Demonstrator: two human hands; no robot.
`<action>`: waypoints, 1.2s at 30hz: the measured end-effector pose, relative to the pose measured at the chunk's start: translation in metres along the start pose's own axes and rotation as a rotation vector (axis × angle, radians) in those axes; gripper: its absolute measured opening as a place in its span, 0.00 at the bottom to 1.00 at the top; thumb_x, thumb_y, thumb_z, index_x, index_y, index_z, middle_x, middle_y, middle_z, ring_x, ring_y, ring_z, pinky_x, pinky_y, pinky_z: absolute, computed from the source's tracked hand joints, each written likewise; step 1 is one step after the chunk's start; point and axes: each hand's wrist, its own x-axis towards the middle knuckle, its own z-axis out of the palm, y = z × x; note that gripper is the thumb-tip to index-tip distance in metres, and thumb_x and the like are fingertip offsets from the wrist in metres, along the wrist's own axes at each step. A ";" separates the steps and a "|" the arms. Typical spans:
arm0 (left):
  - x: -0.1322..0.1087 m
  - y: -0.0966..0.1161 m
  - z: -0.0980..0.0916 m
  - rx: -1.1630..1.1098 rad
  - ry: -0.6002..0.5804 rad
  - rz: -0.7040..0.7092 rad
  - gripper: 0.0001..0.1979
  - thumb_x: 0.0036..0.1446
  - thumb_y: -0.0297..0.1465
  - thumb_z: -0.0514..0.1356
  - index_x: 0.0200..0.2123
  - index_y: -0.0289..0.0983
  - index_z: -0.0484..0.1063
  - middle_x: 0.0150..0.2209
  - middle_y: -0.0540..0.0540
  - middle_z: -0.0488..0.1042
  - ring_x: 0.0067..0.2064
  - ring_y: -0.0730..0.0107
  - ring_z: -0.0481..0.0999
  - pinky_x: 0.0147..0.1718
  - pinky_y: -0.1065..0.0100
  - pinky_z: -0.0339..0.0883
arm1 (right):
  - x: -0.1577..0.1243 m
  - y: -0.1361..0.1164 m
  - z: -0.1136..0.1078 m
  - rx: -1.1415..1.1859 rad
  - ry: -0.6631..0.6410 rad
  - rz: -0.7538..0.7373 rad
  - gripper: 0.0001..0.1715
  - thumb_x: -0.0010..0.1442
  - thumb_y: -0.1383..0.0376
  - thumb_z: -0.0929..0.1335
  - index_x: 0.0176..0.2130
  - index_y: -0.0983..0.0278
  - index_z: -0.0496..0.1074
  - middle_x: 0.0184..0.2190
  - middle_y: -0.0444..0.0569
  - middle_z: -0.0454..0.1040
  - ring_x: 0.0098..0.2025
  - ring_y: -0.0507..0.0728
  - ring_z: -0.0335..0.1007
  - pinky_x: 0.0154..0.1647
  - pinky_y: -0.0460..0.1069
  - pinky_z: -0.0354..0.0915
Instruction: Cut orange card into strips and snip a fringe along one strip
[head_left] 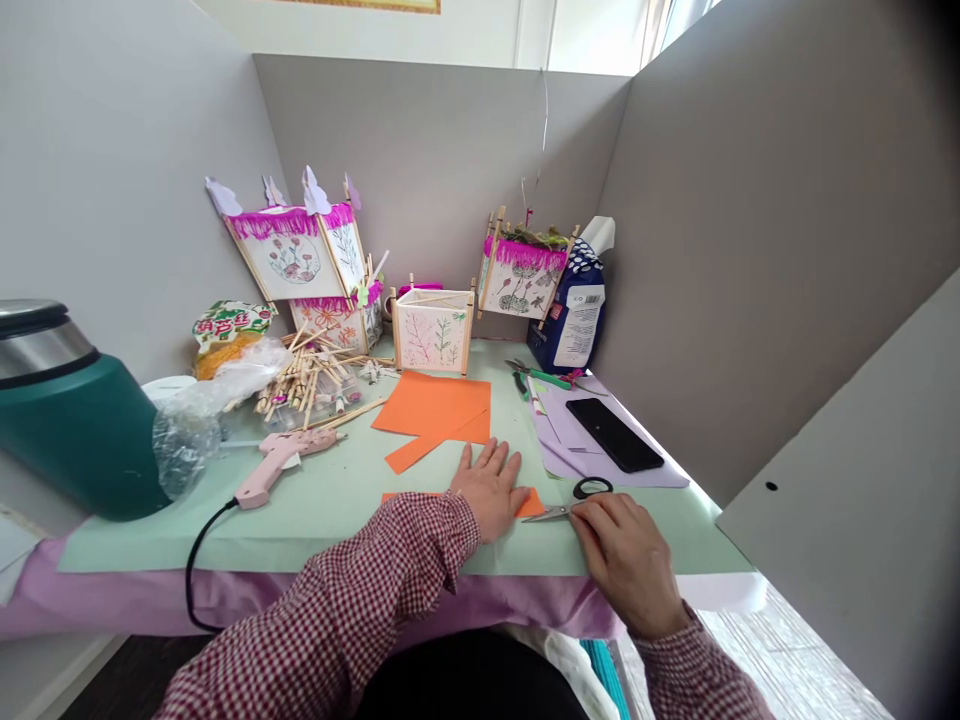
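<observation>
Flat on the table lies my left hand (489, 490), fingers stretched out, pressing on a strip of orange paper (530, 503) that shows at both sides of the hand and sleeve. My right hand (628, 560) is closed on a pair of scissors (556, 513). Their blades point left, with the tips beside the strip's right end, and one black handle loop sticks up above my fingers. Beyond my left hand is a larger orange sheet (431, 402), with a narrow cut orange piece (424, 449) lying slantwise over its lower edge.
A pink glue gun (274, 463) with a black cord lies at left, near a green bottle (82, 420) and a heap of sticks (304, 375). Decorated paper lanterns (433, 330) stand behind. Pliers (551, 379) and a black phone (615, 435) lie at right. Grey partitions (450, 150) enclose the table.
</observation>
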 end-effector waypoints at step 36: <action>0.000 0.006 -0.002 -0.042 -0.043 -0.047 0.32 0.58 0.48 0.31 0.61 0.39 0.47 0.63 0.44 0.42 0.63 0.56 0.37 0.57 0.45 0.31 | -0.007 -0.015 0.001 0.027 -0.001 0.016 0.10 0.59 0.66 0.60 0.30 0.63 0.68 0.29 0.49 0.67 0.35 0.55 0.62 0.36 0.50 0.57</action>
